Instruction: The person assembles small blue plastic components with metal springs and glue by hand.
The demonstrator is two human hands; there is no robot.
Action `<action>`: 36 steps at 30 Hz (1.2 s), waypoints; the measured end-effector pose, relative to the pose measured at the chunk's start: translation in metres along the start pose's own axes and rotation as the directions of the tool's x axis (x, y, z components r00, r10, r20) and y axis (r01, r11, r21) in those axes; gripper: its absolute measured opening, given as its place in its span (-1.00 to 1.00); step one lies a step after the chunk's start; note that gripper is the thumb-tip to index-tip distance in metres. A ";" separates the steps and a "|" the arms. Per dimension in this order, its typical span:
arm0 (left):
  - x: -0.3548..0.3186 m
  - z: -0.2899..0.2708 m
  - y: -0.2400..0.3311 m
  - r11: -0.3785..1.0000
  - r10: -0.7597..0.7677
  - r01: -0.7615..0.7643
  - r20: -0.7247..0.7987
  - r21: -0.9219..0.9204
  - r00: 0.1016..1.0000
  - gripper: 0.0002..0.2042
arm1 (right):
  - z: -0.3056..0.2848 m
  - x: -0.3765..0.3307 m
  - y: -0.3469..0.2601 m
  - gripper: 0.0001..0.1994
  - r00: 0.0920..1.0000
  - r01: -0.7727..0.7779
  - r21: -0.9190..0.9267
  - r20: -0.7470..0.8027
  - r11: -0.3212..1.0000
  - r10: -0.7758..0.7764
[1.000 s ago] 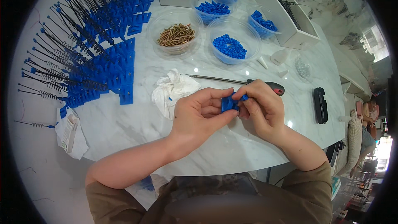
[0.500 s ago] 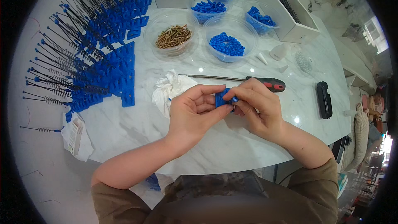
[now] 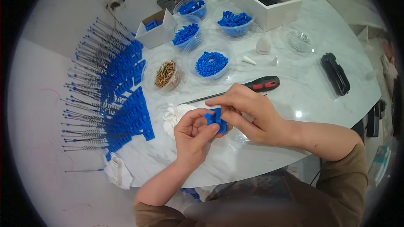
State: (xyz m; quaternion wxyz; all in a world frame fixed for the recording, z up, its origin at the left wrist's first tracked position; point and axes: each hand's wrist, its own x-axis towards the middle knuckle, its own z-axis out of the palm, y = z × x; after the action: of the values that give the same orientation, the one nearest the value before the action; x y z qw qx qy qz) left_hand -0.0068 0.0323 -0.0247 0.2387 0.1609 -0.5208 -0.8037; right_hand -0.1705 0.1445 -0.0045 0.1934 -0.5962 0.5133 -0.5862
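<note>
My left hand (image 3: pixel 194 138) is closed around a small blue plastic bracket (image 3: pixel 215 119), thumb on its near side. Over the bracket's right side reaches my right hand (image 3: pixel 261 115), its index finger stretched out above and another fingertip touching the blue part. Those right fingers are apart. A crumpled white tissue (image 3: pixel 171 117) lies just left of my left hand. Behind my hands rests a long screwdriver (image 3: pixel 265 84) with a black and red handle.
Tubs hold brass-coloured screws (image 3: pixel 165 75), blue beads (image 3: pixel 211 64) and other blue parts (image 3: pixel 234 19). Rows of blue pieces with black springs (image 3: pixel 126 109) fill the left side. A white box (image 3: pixel 282 13) of black rods stands behind; a black folded tool (image 3: pixel 335 73) lies right.
The whole view has shifted and turned. The blue bracket sits at a different angle in my left hand. My right fingers have gone from a pinch to spread, with the index finger extended.
</note>
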 end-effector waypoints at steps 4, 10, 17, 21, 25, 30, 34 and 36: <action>0.004 -0.003 0.005 0.911 -0.119 0.149 0.102 -0.385 0.988 -0.70 | -0.004 0.002 0.006 -0.66 0.981 0.070 -0.002 -0.182 0.998 -0.070; 0.004 -0.005 0.006 0.800 -0.141 0.208 0.160 -0.563 0.977 -0.71 | -0.006 -0.002 0.010 -0.66 0.976 0.156 -0.049 -0.148 0.987 -0.161; 0.003 -0.018 0.002 0.818 -0.048 0.256 0.381 -0.516 0.923 -0.76 | 0.003 -0.007 0.002 -0.78 0.949 0.137 0.191 -0.306 0.972 -0.074; 0.001 -0.014 0.003 0.838 -0.046 0.217 0.331 -0.500 0.942 -0.77 | 0.004 -0.007 -0.002 -0.80 0.926 0.263 0.098 -0.306 0.960 -0.222; 0.003 -0.014 0.002 0.859 -0.044 0.222 0.365 -0.462 0.930 -0.78 | 0.004 -0.009 -0.003 -0.72 0.916 0.309 0.004 -0.272 0.951 -0.297; 0.001 -0.014 0.002 0.900 -0.040 0.174 0.322 -0.400 0.946 -0.80 | 0.006 -0.008 0.000 -0.70 0.898 0.384 -0.071 -0.204 0.921 -0.390; 0.000 -0.011 0.003 0.936 -0.019 0.108 0.260 -0.334 0.965 -0.80 | 0.007 -0.007 0.002 -0.71 0.892 0.391 -0.099 -0.204 0.915 -0.404; 0.000 -0.009 0.002 0.955 0.012 0.053 0.215 -0.290 0.977 -0.80 | 0.006 -0.006 0.002 -0.70 0.884 0.416 -0.110 -0.183 0.903 -0.430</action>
State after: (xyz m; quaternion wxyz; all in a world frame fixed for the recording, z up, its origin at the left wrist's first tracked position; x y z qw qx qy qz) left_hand -0.0012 0.0248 -0.0263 0.1941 0.0415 -0.4163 -0.8873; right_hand -0.1646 0.1464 -0.0109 -0.0124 -0.6370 0.4075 -0.6542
